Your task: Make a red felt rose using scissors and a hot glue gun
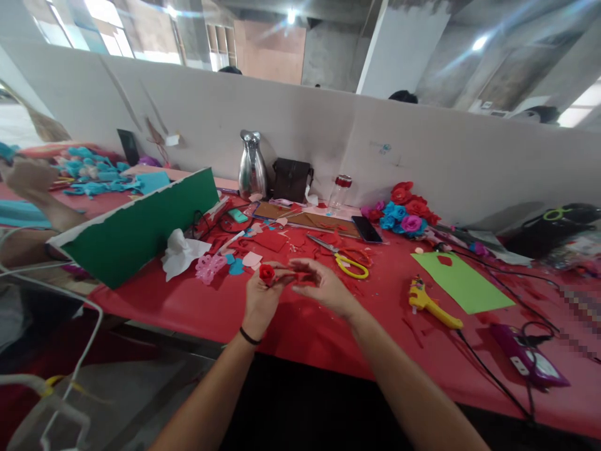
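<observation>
A small red paper rose (267, 274) is in my left hand (263, 300), with the fingers closed round its base and the bloom facing up. Close beside it, my right hand (328, 289) has curved fingers, with the thumb apart from them. Red shows in that gap; whether it is a petal or the red tabletop I cannot make out. Just beyond my hands lie scissors (350, 263) with yellow and red handles, pink and blue paper petals (236, 266), and scattered red paper scraps (271, 241).
To the right are a yellow glue gun (434, 305), green sheet (462, 282) and purple power strip (528, 357). Paper flowers (408, 213), a phone (367, 229), glass jar (340, 193) and metal jug (252, 166) stand behind. A green board (141, 225) separates a co-worker's hand (30, 178) at left.
</observation>
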Available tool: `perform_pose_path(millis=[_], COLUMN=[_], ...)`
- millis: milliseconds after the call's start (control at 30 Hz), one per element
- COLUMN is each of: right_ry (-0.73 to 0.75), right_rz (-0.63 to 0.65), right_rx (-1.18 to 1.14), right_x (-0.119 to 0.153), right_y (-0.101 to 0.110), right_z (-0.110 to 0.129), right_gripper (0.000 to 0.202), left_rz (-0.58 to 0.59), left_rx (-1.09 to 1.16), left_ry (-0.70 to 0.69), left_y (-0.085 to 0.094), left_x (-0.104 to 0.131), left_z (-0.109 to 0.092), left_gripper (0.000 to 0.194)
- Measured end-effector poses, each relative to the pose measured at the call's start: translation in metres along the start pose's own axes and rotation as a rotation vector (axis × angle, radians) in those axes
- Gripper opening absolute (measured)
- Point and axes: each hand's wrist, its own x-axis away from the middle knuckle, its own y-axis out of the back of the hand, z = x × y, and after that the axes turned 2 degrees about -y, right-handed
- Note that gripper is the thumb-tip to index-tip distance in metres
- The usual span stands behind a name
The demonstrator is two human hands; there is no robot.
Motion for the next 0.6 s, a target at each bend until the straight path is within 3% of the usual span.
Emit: perform_pose_path(millis=[133,267,333,467,600], right_ry=[-0.106,-0.169,-0.205,-0.235,-0.202], right_rz=[-0.233,-0.296,-0.300,-0.301,-0.388], right_rx=[-0.195,-0.158,-0.133,-0.078,-0.020], right_x=[0.018,0.026,0.031,0.043,0.050], right_y=[-0.014,0.002,0.012,0.021,0.018], right_z=[-0.004,-0.003,-0.003,-0.004,-0.008], right_gripper=[0.019,0.019,0.020,0.021,0.029], left_rz=[0.062,0.114,0.210,0.348,0.345], left_rx=[0.096,0.238,0.242,0.097,0.022], left_ry=[0.206,0.406,0.461,0.448,0.447], left_y=[-0.010,-0.015,-0.017,-0.024,-0.033], left_x=[0.010,0.011,0.008,0.002,0.002], left_z=[0.001,-0.005,-0.009,-0.015,-0.014], left_gripper=[0.018,0.038,0.042,0.027,0.014])
